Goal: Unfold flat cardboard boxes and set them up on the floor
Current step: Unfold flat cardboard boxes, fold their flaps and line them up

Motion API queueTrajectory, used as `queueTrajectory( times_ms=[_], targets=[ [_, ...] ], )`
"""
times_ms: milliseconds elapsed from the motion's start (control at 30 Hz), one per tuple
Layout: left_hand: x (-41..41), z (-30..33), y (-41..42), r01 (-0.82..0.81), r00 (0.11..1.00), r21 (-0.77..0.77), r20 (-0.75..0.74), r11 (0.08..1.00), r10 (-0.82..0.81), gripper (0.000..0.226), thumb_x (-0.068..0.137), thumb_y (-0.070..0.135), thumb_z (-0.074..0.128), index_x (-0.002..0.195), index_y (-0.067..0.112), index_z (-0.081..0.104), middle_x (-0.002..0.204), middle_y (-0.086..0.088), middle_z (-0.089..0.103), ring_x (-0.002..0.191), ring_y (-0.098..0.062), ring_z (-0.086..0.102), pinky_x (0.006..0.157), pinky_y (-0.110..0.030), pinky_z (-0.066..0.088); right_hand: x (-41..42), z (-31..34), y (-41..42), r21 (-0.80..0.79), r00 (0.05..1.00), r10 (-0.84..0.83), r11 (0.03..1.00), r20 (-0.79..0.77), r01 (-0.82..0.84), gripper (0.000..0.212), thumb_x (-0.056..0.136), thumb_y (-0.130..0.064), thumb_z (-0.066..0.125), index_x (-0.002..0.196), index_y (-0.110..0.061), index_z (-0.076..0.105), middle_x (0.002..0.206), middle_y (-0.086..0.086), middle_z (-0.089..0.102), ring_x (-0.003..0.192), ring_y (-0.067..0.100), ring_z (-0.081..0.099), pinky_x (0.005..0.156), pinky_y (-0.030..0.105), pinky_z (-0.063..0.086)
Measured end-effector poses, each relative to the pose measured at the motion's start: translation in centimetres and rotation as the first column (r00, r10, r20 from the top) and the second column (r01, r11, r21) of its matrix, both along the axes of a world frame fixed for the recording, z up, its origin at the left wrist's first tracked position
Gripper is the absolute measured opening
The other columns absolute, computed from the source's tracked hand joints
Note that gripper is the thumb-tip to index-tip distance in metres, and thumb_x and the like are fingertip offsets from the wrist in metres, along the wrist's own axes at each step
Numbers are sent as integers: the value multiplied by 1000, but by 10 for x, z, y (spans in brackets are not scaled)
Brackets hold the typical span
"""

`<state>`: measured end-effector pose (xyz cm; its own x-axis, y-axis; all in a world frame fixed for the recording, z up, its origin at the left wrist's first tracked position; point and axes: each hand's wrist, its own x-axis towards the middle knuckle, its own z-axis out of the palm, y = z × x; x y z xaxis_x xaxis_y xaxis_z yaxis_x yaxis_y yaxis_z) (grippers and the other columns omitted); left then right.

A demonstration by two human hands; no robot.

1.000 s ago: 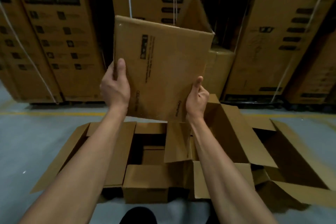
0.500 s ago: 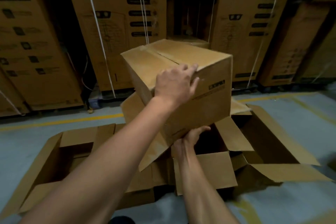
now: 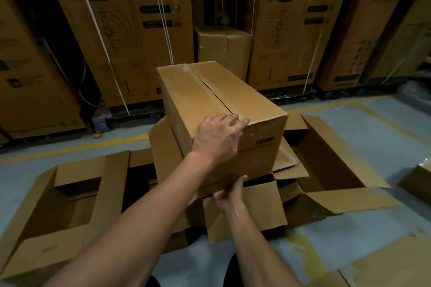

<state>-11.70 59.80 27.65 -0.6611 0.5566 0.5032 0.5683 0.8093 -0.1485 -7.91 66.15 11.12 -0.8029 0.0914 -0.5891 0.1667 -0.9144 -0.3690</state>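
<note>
The box (image 3: 221, 109) is now lying lower, long axis toward twelve o'clock; left hand (image 3: 219, 137) spreading flat on top, right hand (image 3: 229, 190) cupping underneath.

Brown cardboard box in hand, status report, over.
Left hand flat on top of brown cardboard box; right hand grips its lower edge. Box squared up, held off floor. Open cartons crowd below.

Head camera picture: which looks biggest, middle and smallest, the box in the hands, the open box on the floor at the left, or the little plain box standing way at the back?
1. Open box on the floor, though nearness helps it.
2. Held box, gripped by the left hand and right hand.
3. Small plain box at the back, farther away, so unsure.
</note>
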Motion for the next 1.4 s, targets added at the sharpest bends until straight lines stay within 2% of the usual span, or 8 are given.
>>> queueTrajectory(
  times_ms=[267,367,467,567,667,767,1000,1400],
  targets=[
    [4,8,-19,21,999,-6,42,1000,-21,49,108,41,47,157,38,42,154,1,56,137,-22,56,105,-44,52,17,-12,4,236,992,30,970,120,-58,65,104,-66,41,140,-14,57,111,13,68,88,26,65,81,37,58],
    [10,3,-26,39,996,-26,83,999,-37,49,109,42,45,158,40,39,157,3,52,140,-21,52,109,-46,49,23,0,12,458,972,-55,887,230,-58,51,110,-52,39,138,-12,54,121,15,67,102,31,65,92,44,56],
    [14,-5,-33,40,996,-40,87,998,-36,50,109,43,44,159,41,37,158,4,51,140,-20,51,111,-44,47,20,43,25,788,951,-270,614,149,51,37,110,-42,44,137,-18,51,132,7,59,111,27,60,90,43,52],
    [16,-4,-35,35,992,-3,125,999,-34,50,107,46,45,157,41,40,156,5,52,140,-19,51,111,-43,47,18,101,34,967,913,-362,95,-186,235,29,106,-37,54,131,-23,51,135,5,50,122,23,52,95,42,52],
    [19,0,-35,35,984,37,174,999,-41,52,104,52,48,154,38,44,154,8,53,140,-17,51,114,-43,46,8,140,41,883,896,-158,-309,-415,355,37,100,-40,60,132,-26,48,142,4,48,131,20,46,104,44,49],
    [20,8,-35,17,973,81,228,997,-35,54,98,47,61,148,28,50,144,4,59,135,-18,54,116,-39,43,-11,161,53,819,965,134,-511,-226,262,50,95,-58,58,135,-30,49,144,0,50,137,22,43,117,49,38],
    [10,2,-43,-391,872,79,350,917,342,93,82,90,37,154,31,39,161,-3,41,155,-33,28,120,-73,20,-25,172,94,686,912,315,-726,263,52,97,76,-94,47,151,-34,39,157,1,43,144,32,39,117,55,37],
    [12,6,-49,-352,844,51,448,935,294,108,79,100,23,163,32,23,173,-4,21,161,-32,12,120,-75,19,-7,202,108,251,926,338,-894,-168,372,31,100,-20,63,131,-19,63,137,10,58,122,31,56,94,48,51]
  ],
)
